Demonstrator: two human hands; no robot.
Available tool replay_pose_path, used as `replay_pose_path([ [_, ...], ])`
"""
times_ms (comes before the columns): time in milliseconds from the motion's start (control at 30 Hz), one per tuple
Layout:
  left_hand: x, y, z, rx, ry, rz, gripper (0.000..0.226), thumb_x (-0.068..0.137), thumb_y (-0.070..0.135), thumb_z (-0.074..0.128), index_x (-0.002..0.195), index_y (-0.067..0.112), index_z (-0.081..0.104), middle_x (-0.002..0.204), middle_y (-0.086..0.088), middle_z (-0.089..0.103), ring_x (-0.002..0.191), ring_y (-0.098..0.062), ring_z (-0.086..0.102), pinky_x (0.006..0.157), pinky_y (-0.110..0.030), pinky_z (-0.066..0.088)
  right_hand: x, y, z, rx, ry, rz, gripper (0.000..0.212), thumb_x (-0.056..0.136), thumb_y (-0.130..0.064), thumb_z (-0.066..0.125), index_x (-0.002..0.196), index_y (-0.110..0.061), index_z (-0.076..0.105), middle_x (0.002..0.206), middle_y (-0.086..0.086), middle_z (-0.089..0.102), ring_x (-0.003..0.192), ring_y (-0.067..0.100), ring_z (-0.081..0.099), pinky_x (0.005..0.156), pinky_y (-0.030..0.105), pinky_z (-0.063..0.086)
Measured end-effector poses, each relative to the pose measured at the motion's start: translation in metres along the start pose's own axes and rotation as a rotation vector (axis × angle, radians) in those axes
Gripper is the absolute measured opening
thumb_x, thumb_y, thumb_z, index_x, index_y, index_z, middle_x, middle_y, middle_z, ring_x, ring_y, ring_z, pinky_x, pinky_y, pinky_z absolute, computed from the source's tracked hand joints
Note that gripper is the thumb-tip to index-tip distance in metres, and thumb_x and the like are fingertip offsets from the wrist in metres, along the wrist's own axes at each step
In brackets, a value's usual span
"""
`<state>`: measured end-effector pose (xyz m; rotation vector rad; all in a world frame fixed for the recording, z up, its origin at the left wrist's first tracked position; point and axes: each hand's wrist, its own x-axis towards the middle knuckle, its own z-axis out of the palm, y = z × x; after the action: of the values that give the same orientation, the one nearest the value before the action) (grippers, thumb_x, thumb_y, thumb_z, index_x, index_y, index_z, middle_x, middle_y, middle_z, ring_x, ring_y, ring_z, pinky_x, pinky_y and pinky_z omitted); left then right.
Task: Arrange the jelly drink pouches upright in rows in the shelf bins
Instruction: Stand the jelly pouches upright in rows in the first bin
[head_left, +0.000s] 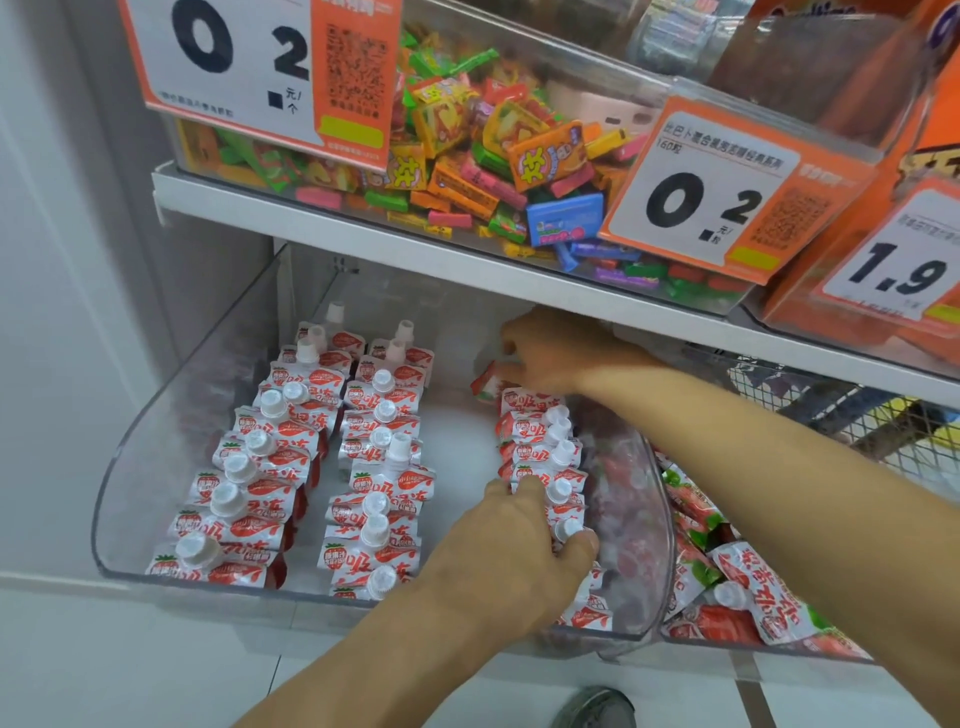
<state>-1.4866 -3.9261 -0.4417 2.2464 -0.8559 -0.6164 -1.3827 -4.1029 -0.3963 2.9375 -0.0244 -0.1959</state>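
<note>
Both forearms are bare, with no sleeves, watch or rings visible on the hands. Below, a grey shoe (597, 707), perhaps a sneaker.

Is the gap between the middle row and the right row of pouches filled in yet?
No, the bin floor between the middle row and the right row shows bare white.

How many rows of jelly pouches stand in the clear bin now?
3 rows in the clear bin: the left row by the left wall, the middle row, and the right row between both hands, partly hidden by the left hand.
</note>
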Motion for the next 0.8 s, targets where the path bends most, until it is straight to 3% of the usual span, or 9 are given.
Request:
replay_pose_path([
  [67,0.0,0.001,0.0,0.008,0.001,-0.009,0.058,0.091,0.058,0.044,0.137,0.022,0.037,0.128,-0.005,0.045,0.111,-0.025,0.055,0.09,-0.033,0.046,0.002,0.003,0.006,0.031,-0.083,-0.121,0.031,0.1,-0.034,0.052,0.127,-0.024,0.063,0.112,0.003,0.059,0.108,0.027,0.059,0.081,0.028,0.042],
  [133,0.0,0.002,0.0,0.023,0.007,-0.012,0.058,0.092,0.057,0.044,0.137,0.022,0.037,0.128,-0.005,0.045,0.11,-0.026,0.056,0.09,-0.033,0.046,0.002,0.004,0.011,0.05,-0.163,-0.149,0.034,0.103,-0.033,0.047,0.136,-0.031,0.058,0.109,-0.002,0.049,0.109,0.024,0.055,0.085,0.027,0.041],
  [200,-0.001,0.003,0.001,0.029,0.009,-0.015,0.056,0.092,0.056,0.043,0.136,0.021,0.037,0.127,-0.007,0.045,0.109,-0.027,0.056,0.09,-0.034,0.046,0.002,0.006,0.014,0.028,-0.145,-0.134,0.03,0.104,-0.035,0.045,0.128,-0.03,0.061,0.104,-0.005,0.045,0.101,0.018,0.05,0.081,0.028,0.04],
  [233,-0.001,0.004,0.001,0.029,0.01,-0.016,0.056,0.092,0.056,0.043,0.136,0.021,0.037,0.127,-0.007,0.046,0.109,-0.028,0.056,0.089,-0.034,0.046,0.002,0.008,0.015,0.013,-0.117,-0.12,0.023,0.103,-0.031,0.045,0.114,-0.025,0.065,0.099,-0.005,0.046,0.097,0.018,0.052,0.076,0.028,0.039],
  [333,-0.001,0.004,0.002,0.034,0.013,-0.013,0.055,0.093,0.055,0.042,0.135,0.02,0.037,0.127,-0.008,0.045,0.11,-0.029,0.056,0.089,-0.034,0.046,0.002,0.011,0.012,-0.062,-0.097,-0.07,0.02,0.099,-0.011,0.043,0.082,-0.015,0.053,0.09,0.003,0.05,0.084,0.025,0.056,0.068,0.029,0.035],
  [433,0.0,0.004,0.002,0.039,0.005,-0.015,0.056,0.093,0.056,0.042,0.136,0.02,0.036,0.128,-0.007,0.044,0.111,-0.029,0.055,0.09,-0.035,0.046,-0.001,0.011,0.011,-0.1,-0.073,0.004,0.018,0.093,-0.005,0.043,0.082,-0.012,0.057,0.091,0.004,0.056,0.083,0.024,0.059,0.061,0.029,0.038],
  [567,0.0,0.003,0.001,0.034,-0.003,-0.016,0.058,0.092,0.058,0.042,0.136,0.021,0.036,0.129,-0.006,0.044,0.112,-0.028,0.055,0.091,-0.035,0.047,0.001,0.007,0.014,-0.091,-0.201,0.106,0.014,0.086,-0.001,0.049,0.087,-0.012,0.057,0.088,0.004,0.058,0.077,0.025,0.06,0.058,0.029,0.045],
  [700,-0.001,0.004,-0.002,0.008,-0.018,-0.019,0.057,0.091,0.058,0.044,0.134,0.022,0.038,0.126,-0.005,0.045,0.109,-0.027,0.056,0.091,-0.035,0.047,0.005,0.004,0.016,0.011,-0.237,0.137,0.026,0.101,-0.03,0.045,0.103,-0.011,0.062,0.099,0.006,0.064,0.084,0.024,0.062,0.074,0.034,0.053],
  [800,-0.002,0.004,-0.007,-0.031,-0.052,-0.039,0.057,0.09,0.059,0.048,0.133,0.023,0.04,0.128,-0.005,0.047,0.112,-0.025,0.055,0.094,-0.034,0.046,0.005,0.008,0.015,0.014,-0.276,0.143,0.023,0.097,-0.024,0.045,0.104,-0.011,0.063,0.11,0.008,0.066,0.094,0.027,0.063,0.081,0.036,0.056],
])
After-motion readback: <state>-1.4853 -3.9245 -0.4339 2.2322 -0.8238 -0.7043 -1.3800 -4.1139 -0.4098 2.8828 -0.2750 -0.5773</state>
